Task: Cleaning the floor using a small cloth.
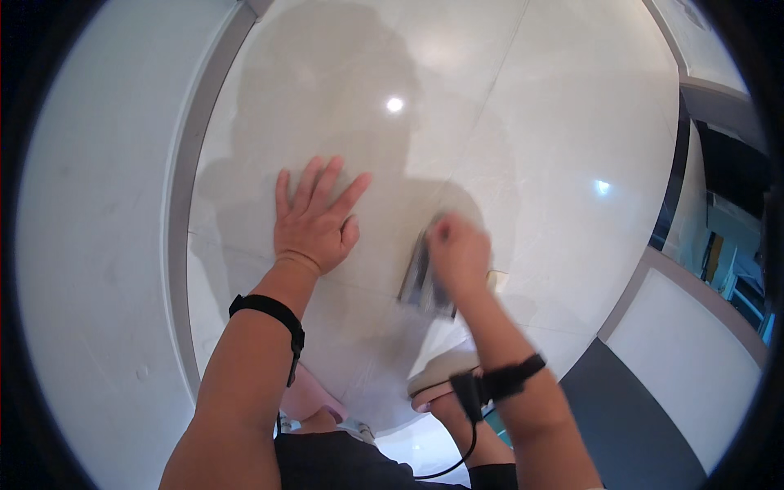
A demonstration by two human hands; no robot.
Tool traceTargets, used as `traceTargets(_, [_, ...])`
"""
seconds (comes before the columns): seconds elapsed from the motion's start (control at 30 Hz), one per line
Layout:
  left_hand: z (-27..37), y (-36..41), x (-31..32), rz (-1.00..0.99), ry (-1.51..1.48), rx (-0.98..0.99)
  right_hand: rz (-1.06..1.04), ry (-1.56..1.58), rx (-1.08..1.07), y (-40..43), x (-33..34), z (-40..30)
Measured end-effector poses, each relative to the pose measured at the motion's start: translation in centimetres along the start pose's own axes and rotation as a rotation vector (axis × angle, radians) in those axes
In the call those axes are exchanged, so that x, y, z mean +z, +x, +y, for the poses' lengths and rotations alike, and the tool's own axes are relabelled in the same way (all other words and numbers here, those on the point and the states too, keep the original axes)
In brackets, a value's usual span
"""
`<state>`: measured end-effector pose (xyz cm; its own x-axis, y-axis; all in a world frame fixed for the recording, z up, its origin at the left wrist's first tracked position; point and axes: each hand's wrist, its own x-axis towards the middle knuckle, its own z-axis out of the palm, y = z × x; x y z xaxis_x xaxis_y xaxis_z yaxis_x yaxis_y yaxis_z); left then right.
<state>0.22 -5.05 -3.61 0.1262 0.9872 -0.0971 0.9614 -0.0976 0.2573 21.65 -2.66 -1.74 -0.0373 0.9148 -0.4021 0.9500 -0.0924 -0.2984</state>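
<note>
My left hand (pixel 312 220) rests palm down on the pale, glossy tiled floor (pixel 551 141), fingers spread, holding nothing. To its right, my right hand (pixel 459 248) is closed, thumb side up, on a grey and dark striped flat item (pixel 419 285) at the floor. Motion blur hides whether this item is a cloth or a tool. A small cream-coloured piece (pixel 499 280) shows just past my right wrist, partly hidden by it. Black straps circle both forearms, and a cable (pixel 471 450) hangs from the right one.
A white wall (pixel 104 214) with a grey skirting board (pixel 199 122) runs along the left. At the right are a grey-framed doorway edge (pixel 625 294) and a dark grey panel (pixel 631 416). My feet in pink slippers (pixel 312 392) are close below the hands. Ceiling lights reflect off the floor.
</note>
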Motion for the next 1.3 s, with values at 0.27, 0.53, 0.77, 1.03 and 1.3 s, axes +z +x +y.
traceTargets(0.27, [0.3, -0.2, -0.1, 0.004, 0.02, -0.013, -0.085, 0.025, -0.052, -12.9, 4.9, -1.7])
traceTargets(0.53, [0.2, -0.2, 0.3, 0.072, -0.002, 0.026, -0.002, 0.162, 0.051, -14.4, 4.0, -1.6])
traceTargets(0.77, [-0.4, -2.6, -0.9, 0.063, -0.206, 0.012, 0.187, 0.13, -0.062, -19.2, 3.8, -1.3])
traceTargets(1.03, [-2.2, -14.2, -2.6, -0.108, -0.141, -0.009, 0.155, -0.203, -0.114, -20.7, 7.0, -1.2])
traceTargets(1.3, [-3.9, -19.6, -3.3, -0.109, -0.103, -0.076, -0.019, -0.133, 0.071, -10.5, 1.6, -2.9])
